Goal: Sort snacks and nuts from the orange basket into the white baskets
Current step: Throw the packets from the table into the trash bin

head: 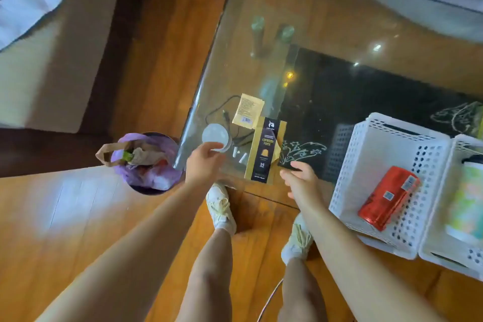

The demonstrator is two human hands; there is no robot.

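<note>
White basket [347, 165] holds red can [388, 197] — left grip [202, 162] pinches disc [215, 136], right grip [300, 180] spread.

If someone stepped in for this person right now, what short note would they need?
Left hand: at the corner of the glass table, fingertips on a white round disc; whether it has a real grip on it is unclear.
Right hand: open, empty, hovering by the Espresso Forte box.
Things: a red packet lies in the nearer white basket; a second white basket at the right edge holds a pale green container. A yellow sachet lies on the table. The orange basket is out of view.
Done: at least two items binned.
Left: find the orange basket and sort what remains.
</note>
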